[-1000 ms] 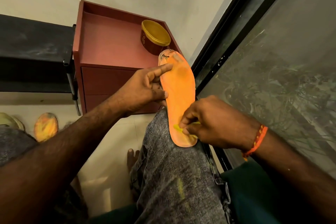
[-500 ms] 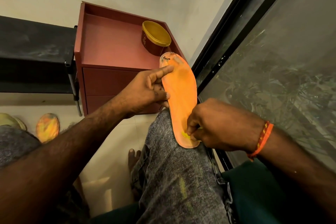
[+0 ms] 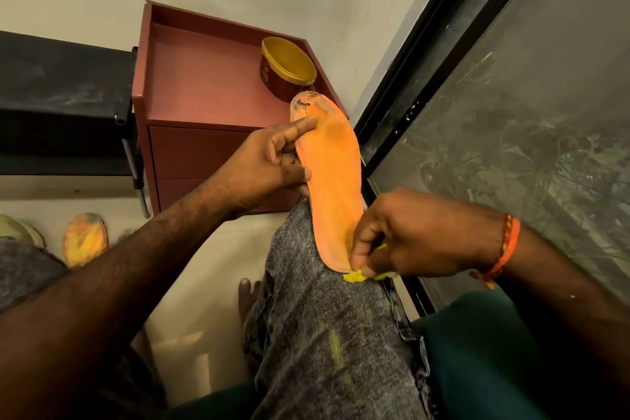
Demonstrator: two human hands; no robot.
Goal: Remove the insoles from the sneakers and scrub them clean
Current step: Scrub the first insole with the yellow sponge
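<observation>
My right hand (image 3: 405,242) has dragged its pinched yellow scrubber (image 3: 354,277) down off the heel of the insole (image 3: 330,181) at frame centre, resting on my knee. My left hand (image 3: 269,167) still pinches the toe edge; one stroke done, the grimy toe remains.

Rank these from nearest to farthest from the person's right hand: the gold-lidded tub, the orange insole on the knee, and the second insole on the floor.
From the right hand:
1. Orange insole, touching it, on the knee.
2. Gold-lidded tub, up on the red cabinet.
3. Second insole, far left on the floor.
</observation>
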